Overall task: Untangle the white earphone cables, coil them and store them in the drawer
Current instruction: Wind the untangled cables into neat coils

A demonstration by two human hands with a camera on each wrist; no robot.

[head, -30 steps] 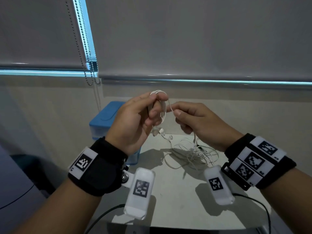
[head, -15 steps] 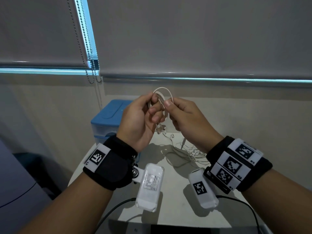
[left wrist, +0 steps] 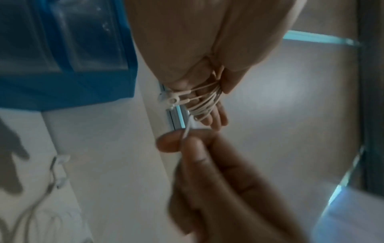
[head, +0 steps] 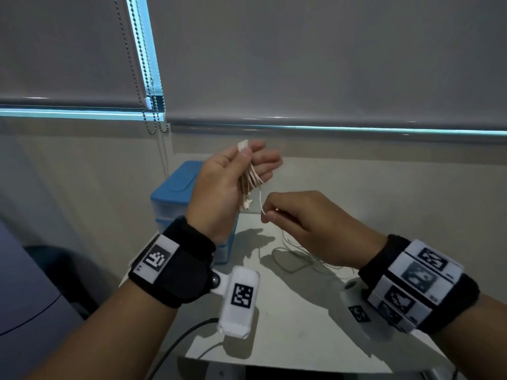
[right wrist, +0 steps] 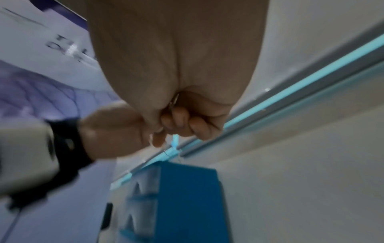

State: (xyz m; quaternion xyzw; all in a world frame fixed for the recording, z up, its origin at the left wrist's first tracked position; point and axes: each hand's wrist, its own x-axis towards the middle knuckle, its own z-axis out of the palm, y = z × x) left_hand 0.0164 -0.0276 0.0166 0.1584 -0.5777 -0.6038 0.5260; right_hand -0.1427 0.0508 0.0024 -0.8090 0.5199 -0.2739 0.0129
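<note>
My left hand [head: 253,160] is raised above the table, with the white earphone coil [head: 251,181] wound round its straight fingers and the thumb pinching the loops at the top. Two earbuds [head: 247,204] dangle below the palm. My right hand [head: 267,216] sits lower and to the right, pinching the free strand [head: 260,200] that runs up to the coil. In the left wrist view the coil [left wrist: 204,102] wraps the fingers and the right hand [left wrist: 182,141] grips the strand just below. The right wrist view shows only curled fingers [right wrist: 182,121].
A blue drawer unit [head: 175,190] stands at the table's back left, its drawers closed. More loose white cable [head: 296,260] lies tangled on the white table [head: 288,333] under my right hand. Roller blinds and a bead chain [head: 153,111] hang behind.
My hands were together at the top of the coil. Now the left hand has lifted with its fingers spread, and the right hand has dropped down and right along the strand.
</note>
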